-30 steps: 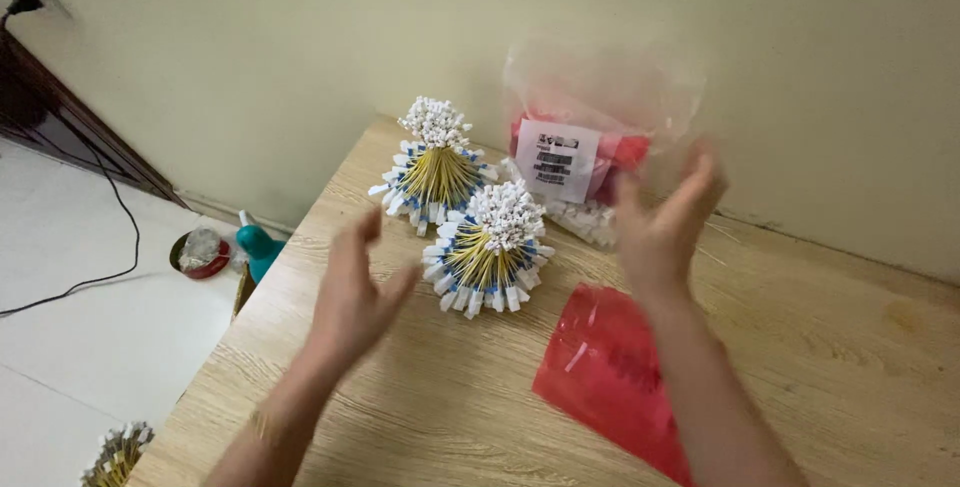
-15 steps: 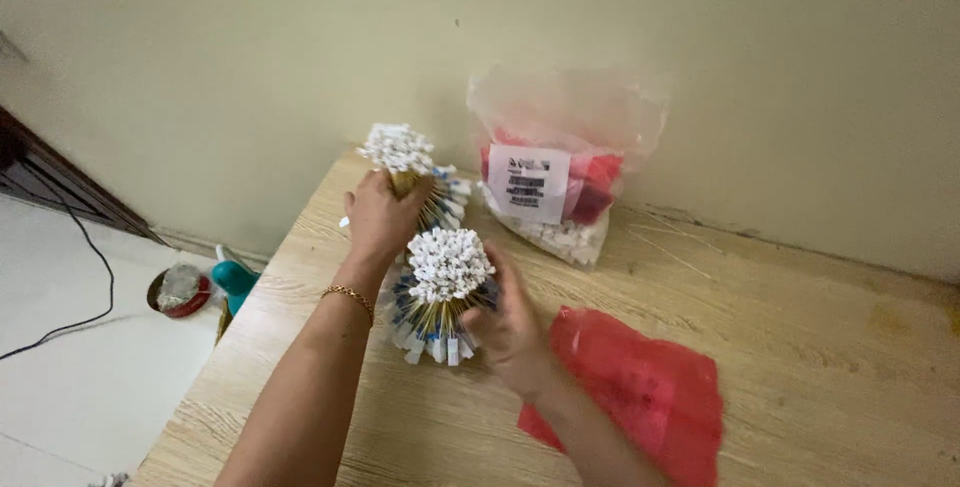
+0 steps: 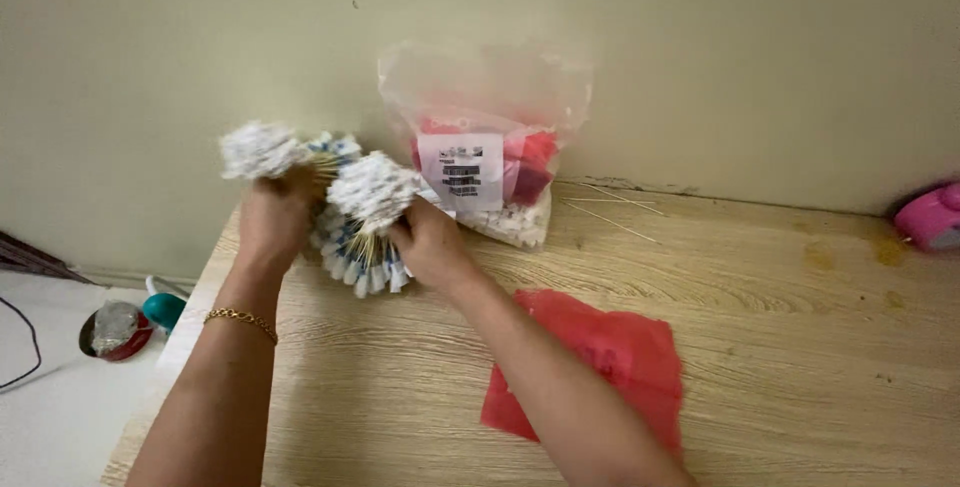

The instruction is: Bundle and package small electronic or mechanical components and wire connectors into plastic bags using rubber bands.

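Two cone-shaped paper craft pieces, white on top with blue and yellow folded layers, are lifted off the wooden table (image 3: 780,277) and tilted to the left. My left hand (image 3: 272,219) grips the left paper cone (image 3: 262,150). The right paper cone (image 3: 368,209) is held by my right hand (image 3: 428,243) from its right side. Both cones touch each other between my hands. A gold bracelet sits on my left wrist.
A clear plastic bag (image 3: 490,147) with red and white pieces leans on the wall behind. A red plastic bag (image 3: 612,362) lies flat under my right forearm. A pink object (image 3: 932,215) sits far right. On the floor at left are a teal bottle (image 3: 162,305) and a small bowl (image 3: 116,330).
Both hands have closed on the two paper cones, lifted them off the table and tipped them to the left. The view has shifted right.
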